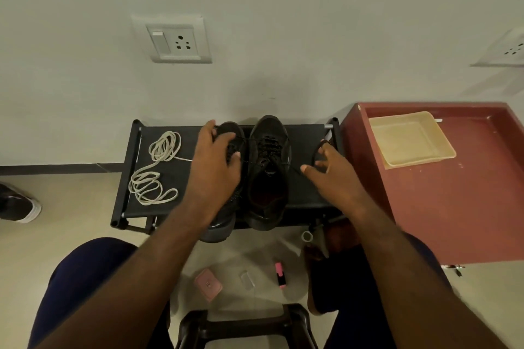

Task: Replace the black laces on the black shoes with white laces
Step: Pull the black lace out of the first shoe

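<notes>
Left hand (215, 167) clasps the left shoe (233, 128); right hand (334, 178), half-open, pinches the black lace (314, 153).

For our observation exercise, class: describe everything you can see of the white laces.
The white laces are off-white cord, lying unthreaded in two loose coils, one behind the other, on the dark fabric top of the black rack, left of the shoes. One thin end trails right toward the left hand; whether they touch is unclear.
</notes>
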Motion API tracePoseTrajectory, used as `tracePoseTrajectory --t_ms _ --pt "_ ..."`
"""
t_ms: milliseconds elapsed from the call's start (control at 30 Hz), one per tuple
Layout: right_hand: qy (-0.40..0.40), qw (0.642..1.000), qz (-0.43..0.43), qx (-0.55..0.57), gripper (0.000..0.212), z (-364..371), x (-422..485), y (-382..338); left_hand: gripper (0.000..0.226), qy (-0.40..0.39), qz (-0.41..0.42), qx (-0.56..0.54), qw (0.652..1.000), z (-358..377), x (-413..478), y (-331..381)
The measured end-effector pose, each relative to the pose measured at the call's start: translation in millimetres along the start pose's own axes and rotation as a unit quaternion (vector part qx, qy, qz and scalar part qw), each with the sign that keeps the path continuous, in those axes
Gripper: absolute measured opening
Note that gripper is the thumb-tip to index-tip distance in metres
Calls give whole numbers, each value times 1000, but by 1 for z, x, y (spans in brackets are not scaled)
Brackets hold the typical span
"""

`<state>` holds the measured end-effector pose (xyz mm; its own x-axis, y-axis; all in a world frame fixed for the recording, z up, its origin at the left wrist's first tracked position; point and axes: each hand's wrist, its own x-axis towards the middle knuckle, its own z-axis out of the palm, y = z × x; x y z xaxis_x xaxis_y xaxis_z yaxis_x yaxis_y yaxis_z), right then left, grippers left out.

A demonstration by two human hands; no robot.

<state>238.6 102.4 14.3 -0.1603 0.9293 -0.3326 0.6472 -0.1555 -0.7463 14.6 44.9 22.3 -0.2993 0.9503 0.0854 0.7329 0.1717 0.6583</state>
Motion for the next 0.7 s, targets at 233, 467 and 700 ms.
tracePoseTrajectory --t_ms 233,467,700 --pt "77 992 -92 31 72 28 -2 -9 37 14 -21 52 998 5 -1 14" --pt "84 989 38 -113 58 26 -2 3 17 -26 45 103 993 3 1 18" --pt "32 992 -12 -120 28 63 -7 -2 20 -167 5 225 960 49 -3 28"
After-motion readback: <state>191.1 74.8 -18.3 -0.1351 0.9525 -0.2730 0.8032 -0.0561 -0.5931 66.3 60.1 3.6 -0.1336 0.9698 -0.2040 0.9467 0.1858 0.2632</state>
